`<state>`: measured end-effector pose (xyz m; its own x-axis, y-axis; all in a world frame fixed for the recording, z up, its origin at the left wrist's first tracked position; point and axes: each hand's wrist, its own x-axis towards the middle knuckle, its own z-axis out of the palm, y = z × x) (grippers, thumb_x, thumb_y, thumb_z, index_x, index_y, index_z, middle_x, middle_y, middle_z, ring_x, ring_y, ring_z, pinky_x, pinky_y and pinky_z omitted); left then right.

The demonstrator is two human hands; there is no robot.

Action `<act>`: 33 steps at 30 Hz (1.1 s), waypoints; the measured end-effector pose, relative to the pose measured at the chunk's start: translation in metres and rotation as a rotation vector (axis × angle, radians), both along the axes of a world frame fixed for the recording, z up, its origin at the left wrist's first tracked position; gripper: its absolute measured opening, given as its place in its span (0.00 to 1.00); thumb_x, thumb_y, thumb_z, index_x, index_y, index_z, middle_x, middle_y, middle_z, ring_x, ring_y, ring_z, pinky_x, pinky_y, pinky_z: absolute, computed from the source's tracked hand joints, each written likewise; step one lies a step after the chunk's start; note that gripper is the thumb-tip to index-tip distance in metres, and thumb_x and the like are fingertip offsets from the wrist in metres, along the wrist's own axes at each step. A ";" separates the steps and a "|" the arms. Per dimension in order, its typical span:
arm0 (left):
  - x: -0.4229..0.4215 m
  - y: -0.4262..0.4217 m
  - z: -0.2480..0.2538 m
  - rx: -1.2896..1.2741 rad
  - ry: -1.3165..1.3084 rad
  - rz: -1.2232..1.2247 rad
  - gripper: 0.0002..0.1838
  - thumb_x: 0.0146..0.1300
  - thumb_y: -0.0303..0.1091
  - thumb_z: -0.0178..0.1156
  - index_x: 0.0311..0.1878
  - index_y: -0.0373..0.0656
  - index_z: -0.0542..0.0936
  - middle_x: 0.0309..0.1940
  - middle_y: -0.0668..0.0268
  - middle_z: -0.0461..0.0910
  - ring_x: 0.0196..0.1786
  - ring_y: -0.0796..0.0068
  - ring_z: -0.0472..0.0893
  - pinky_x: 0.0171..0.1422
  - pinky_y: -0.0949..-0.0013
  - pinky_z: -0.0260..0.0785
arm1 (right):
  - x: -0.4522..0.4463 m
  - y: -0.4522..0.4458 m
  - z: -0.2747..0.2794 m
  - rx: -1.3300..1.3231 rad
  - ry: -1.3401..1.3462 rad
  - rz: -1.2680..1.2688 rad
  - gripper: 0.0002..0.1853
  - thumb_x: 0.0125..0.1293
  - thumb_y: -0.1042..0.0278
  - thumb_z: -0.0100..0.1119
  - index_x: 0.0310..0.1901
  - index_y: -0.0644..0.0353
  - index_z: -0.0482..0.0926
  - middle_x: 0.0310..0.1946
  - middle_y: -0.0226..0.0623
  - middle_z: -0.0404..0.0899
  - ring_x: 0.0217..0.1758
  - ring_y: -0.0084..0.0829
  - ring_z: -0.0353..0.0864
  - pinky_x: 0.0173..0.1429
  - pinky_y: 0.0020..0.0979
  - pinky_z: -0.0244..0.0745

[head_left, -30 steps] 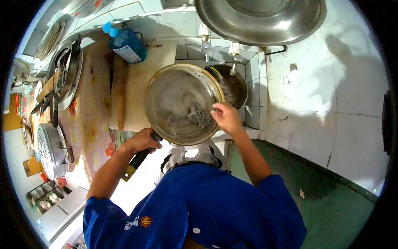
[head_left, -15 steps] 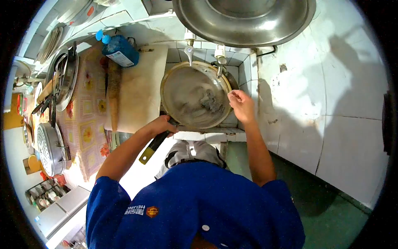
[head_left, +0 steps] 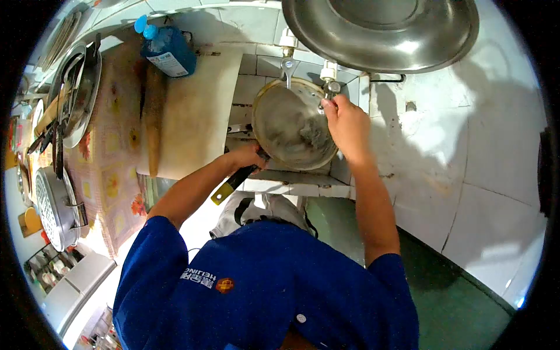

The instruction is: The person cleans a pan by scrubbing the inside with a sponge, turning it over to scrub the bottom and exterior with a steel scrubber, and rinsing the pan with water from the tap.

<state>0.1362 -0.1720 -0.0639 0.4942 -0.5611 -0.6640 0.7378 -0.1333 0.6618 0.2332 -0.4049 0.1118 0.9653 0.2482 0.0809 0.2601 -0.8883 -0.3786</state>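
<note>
Left hand (head_left: 252, 157) has its grip wrapped round the long black handle with a yellow-green end (head_left: 234, 182); solid hold imo, just keep the round, gold-rimmed metal pan (head_left: 277, 123) level over the white-tiled sink (head_left: 274, 186); right hand (head_left: 350, 127) is up at the silver metal tap (head_left: 331, 86), can't tell if that grip's closed; light fingers beat yanking; grey mesh scrubber (head_left: 314, 133) sits loose inside, so avoid tipping.

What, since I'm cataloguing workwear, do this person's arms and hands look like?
The left hand and right hand show no gloves or watch. The short blue sleeves leave the forearms bare; the blue shirt carries white lettering beside an orange badge.
</note>
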 end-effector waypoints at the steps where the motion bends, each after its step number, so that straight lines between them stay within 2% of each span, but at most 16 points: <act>1: 0.001 0.000 -0.002 -0.008 0.005 0.004 0.10 0.46 0.24 0.65 0.32 0.38 0.75 0.21 0.63 0.75 0.21 0.72 0.75 0.24 0.70 0.66 | 0.002 0.001 -0.002 -0.043 -0.040 0.019 0.16 0.67 0.54 0.53 0.33 0.60 0.74 0.22 0.48 0.79 0.26 0.49 0.81 0.31 0.47 0.74; 4: 0.002 -0.002 -0.009 -0.005 -0.044 0.017 0.09 0.46 0.24 0.66 0.31 0.38 0.75 0.21 0.63 0.76 0.21 0.72 0.76 0.24 0.70 0.66 | 0.007 0.000 -0.008 -0.134 -0.071 0.040 0.13 0.68 0.58 0.51 0.33 0.60 0.72 0.22 0.48 0.78 0.26 0.51 0.80 0.32 0.48 0.73; 6: 0.007 -0.002 -0.013 0.081 0.011 -0.046 0.17 0.46 0.26 0.67 0.40 0.39 0.75 0.22 0.65 0.77 0.22 0.74 0.77 0.27 0.69 0.68 | 0.010 -0.002 -0.012 -0.181 -0.069 0.039 0.13 0.69 0.60 0.51 0.32 0.60 0.72 0.21 0.47 0.77 0.26 0.52 0.78 0.32 0.49 0.71; 9: 0.009 0.001 -0.009 0.048 -0.020 -0.065 0.18 0.47 0.27 0.67 0.42 0.39 0.75 0.23 0.65 0.78 0.23 0.74 0.77 0.28 0.70 0.68 | 0.012 -0.007 -0.018 -0.223 -0.037 0.090 0.11 0.69 0.61 0.49 0.33 0.60 0.70 0.23 0.48 0.78 0.26 0.52 0.78 0.32 0.49 0.72; 15: 0.008 0.017 0.017 0.007 -0.073 -0.100 0.17 0.46 0.27 0.67 0.41 0.39 0.76 0.23 0.65 0.78 0.23 0.75 0.76 0.28 0.71 0.67 | 0.020 -0.028 -0.023 -0.287 -0.086 0.122 0.10 0.69 0.63 0.50 0.34 0.61 0.70 0.25 0.48 0.79 0.28 0.51 0.79 0.33 0.48 0.73; 16: 0.005 0.018 0.008 0.007 -0.072 -0.100 0.17 0.46 0.27 0.67 0.41 0.39 0.76 0.23 0.65 0.78 0.23 0.75 0.76 0.28 0.71 0.67 | 0.022 -0.030 -0.023 -0.254 -0.099 0.125 0.10 0.69 0.63 0.50 0.34 0.61 0.70 0.27 0.49 0.79 0.30 0.50 0.79 0.34 0.47 0.73; 18: 0.001 0.018 -0.001 0.038 -0.262 -0.086 0.16 0.46 0.26 0.67 0.40 0.39 0.77 0.22 0.67 0.77 0.22 0.76 0.75 0.27 0.71 0.67 | 0.022 -0.032 -0.023 -0.219 -0.114 0.126 0.10 0.69 0.63 0.51 0.34 0.61 0.70 0.28 0.49 0.80 0.32 0.50 0.80 0.34 0.47 0.73; 19: 0.002 0.019 0.006 0.038 -0.263 -0.086 0.16 0.46 0.26 0.67 0.40 0.39 0.77 0.22 0.67 0.77 0.22 0.76 0.75 0.27 0.71 0.67 | 0.021 -0.033 -0.024 -0.219 -0.103 0.106 0.10 0.69 0.62 0.51 0.37 0.61 0.72 0.28 0.49 0.79 0.32 0.48 0.80 0.35 0.44 0.74; 21: 0.003 0.025 0.025 0.056 -0.085 -0.119 0.16 0.46 0.26 0.67 0.41 0.39 0.78 0.22 0.68 0.77 0.20 0.77 0.73 0.25 0.71 0.66 | 0.015 -0.035 -0.030 -0.218 -0.093 0.089 0.10 0.70 0.62 0.51 0.40 0.61 0.74 0.29 0.49 0.79 0.32 0.47 0.81 0.35 0.42 0.74; 23: 0.000 0.026 0.031 0.088 -0.078 -0.100 0.17 0.46 0.26 0.67 0.42 0.39 0.78 0.22 0.69 0.76 0.20 0.78 0.73 0.24 0.72 0.66 | 0.006 -0.038 -0.044 0.189 -0.093 0.003 0.11 0.72 0.64 0.49 0.46 0.62 0.75 0.26 0.45 0.78 0.28 0.37 0.80 0.35 0.36 0.74; 24: -0.002 0.027 0.033 0.116 -0.069 -0.087 0.17 0.46 0.26 0.66 0.43 0.39 0.78 0.22 0.69 0.76 0.19 0.79 0.72 0.23 0.72 0.66 | 0.002 -0.039 -0.050 0.194 -0.089 0.009 0.11 0.72 0.64 0.49 0.46 0.62 0.75 0.26 0.45 0.78 0.28 0.37 0.80 0.35 0.36 0.74; 26: -0.007 0.029 0.030 0.089 -0.069 -0.063 0.18 0.47 0.26 0.66 0.44 0.38 0.78 0.22 0.69 0.76 0.19 0.79 0.72 0.23 0.73 0.66 | -0.004 -0.041 -0.058 0.350 -0.029 -0.054 0.13 0.72 0.66 0.47 0.51 0.64 0.75 0.26 0.42 0.77 0.29 0.30 0.77 0.36 0.32 0.72; 28: -0.010 0.029 0.036 0.062 -0.070 -0.039 0.18 0.47 0.26 0.65 0.44 0.38 0.78 0.23 0.69 0.76 0.19 0.80 0.72 0.24 0.74 0.66 | -0.005 -0.038 -0.059 0.362 -0.085 -0.050 0.13 0.72 0.67 0.47 0.49 0.65 0.76 0.27 0.42 0.77 0.30 0.29 0.78 0.37 0.31 0.72; 30: -0.009 0.027 0.045 0.033 -0.063 0.004 0.12 0.47 0.23 0.66 0.37 0.33 0.78 0.22 0.66 0.76 0.21 0.77 0.74 0.25 0.72 0.66 | -0.006 -0.035 -0.056 0.371 -0.144 -0.055 0.12 0.72 0.67 0.48 0.48 0.67 0.76 0.28 0.42 0.78 0.31 0.27 0.78 0.38 0.30 0.72; 32: -0.009 0.026 0.049 0.034 -0.053 0.011 0.12 0.48 0.22 0.65 0.38 0.33 0.78 0.22 0.65 0.76 0.21 0.77 0.74 0.25 0.72 0.66 | -0.003 -0.031 -0.050 0.277 -0.089 -0.131 0.10 0.70 0.64 0.51 0.46 0.59 0.78 0.34 0.51 0.79 0.36 0.53 0.80 0.39 0.45 0.74; 33: -0.009 0.027 0.050 0.036 -0.042 0.019 0.13 0.48 0.22 0.65 0.38 0.33 0.78 0.23 0.65 0.76 0.22 0.78 0.74 0.25 0.72 0.66 | -0.002 -0.032 -0.049 0.278 -0.090 -0.129 0.10 0.70 0.64 0.51 0.46 0.59 0.78 0.34 0.51 0.79 0.36 0.53 0.80 0.39 0.45 0.74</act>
<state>0.1269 -0.1452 -0.0138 0.5323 -0.5276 -0.6621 0.7119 -0.1443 0.6873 0.2312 -0.4365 0.0627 0.9733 0.0805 0.2149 0.1954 -0.7815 -0.5924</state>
